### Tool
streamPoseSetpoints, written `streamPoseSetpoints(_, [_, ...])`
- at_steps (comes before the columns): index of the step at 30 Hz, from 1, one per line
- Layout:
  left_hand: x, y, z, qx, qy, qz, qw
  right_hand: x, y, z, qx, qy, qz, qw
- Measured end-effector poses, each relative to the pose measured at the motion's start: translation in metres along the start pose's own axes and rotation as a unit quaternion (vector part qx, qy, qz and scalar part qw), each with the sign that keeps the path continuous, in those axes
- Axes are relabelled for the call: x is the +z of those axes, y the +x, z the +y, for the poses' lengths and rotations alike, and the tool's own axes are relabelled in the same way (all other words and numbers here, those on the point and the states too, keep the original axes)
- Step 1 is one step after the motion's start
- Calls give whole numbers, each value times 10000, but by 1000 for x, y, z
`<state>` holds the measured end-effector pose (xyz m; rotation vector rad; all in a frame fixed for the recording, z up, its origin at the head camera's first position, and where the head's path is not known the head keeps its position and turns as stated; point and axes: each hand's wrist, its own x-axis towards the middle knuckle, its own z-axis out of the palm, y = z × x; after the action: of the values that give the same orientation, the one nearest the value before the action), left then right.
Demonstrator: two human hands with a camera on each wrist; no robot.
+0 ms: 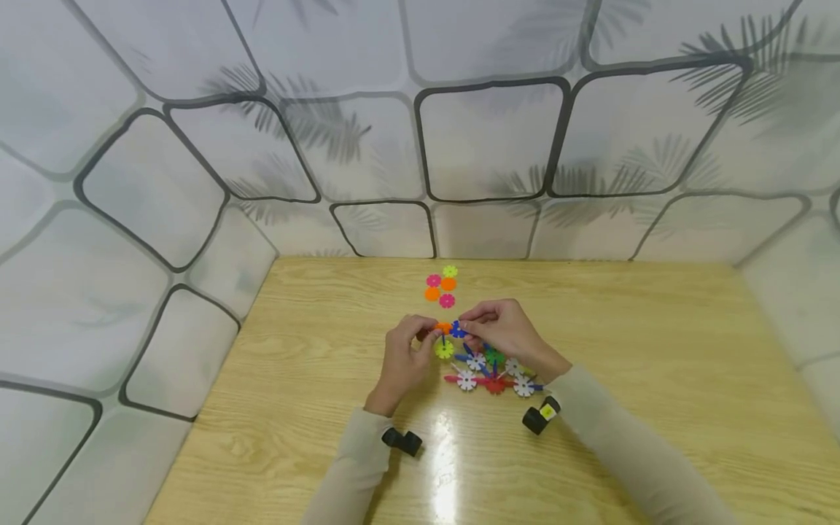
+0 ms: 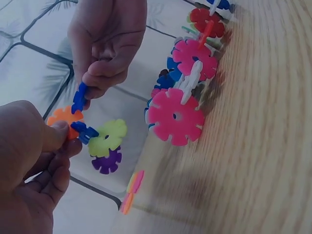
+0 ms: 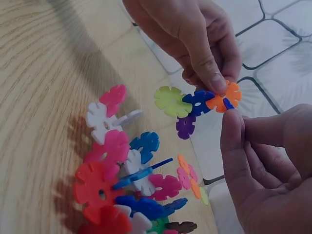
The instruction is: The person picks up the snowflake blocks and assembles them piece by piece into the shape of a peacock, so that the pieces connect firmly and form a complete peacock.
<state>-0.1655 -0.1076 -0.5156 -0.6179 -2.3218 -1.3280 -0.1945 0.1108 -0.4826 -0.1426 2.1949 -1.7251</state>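
My left hand point(image 1: 407, 356) pinches an orange notched plastic disc point(image 3: 230, 97) between thumb and fingers. Joined to that disc in a short chain are a blue disc point(image 3: 199, 102), a yellow-green disc point(image 2: 108, 138) and a purple disc point(image 2: 107, 161). My right hand point(image 1: 508, 334) pinches another blue disc point(image 2: 78, 99) by its edge. That blue disc meets the orange one edge-on; whether it sits in a slot, I cannot tell. Fingertips partly cover both discs. Below the right hand stands a structure of interlocked discs, with a red disc point(image 3: 96, 187) among white, pink, blue and green ones.
Behind the hands, several loose discs lie flat on the wooden table point(image 1: 308, 350), including a pink disc point(image 1: 447, 300) and an orange disc point(image 1: 432, 294). A patterned wall point(image 1: 485, 226) rises along the table's back edge, and another stands at the left.
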Motion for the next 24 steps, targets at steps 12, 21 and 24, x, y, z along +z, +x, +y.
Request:
streamPoseSetpoints(12, [5, 1, 0, -113, -476, -44, 9988, -2, 0, -1, -4, -69, 41, 10000])
streamPoseSetpoints(21, [6, 1, -10, -967, -614, -286, 9930, -15, -10, 2, -799, -1211, 244, 9891])
streamPoseSetpoints(24, [6, -3, -14, -1085, -598, -269, 9919, -19, -20, 6, -1042, -1683, 375, 9795])
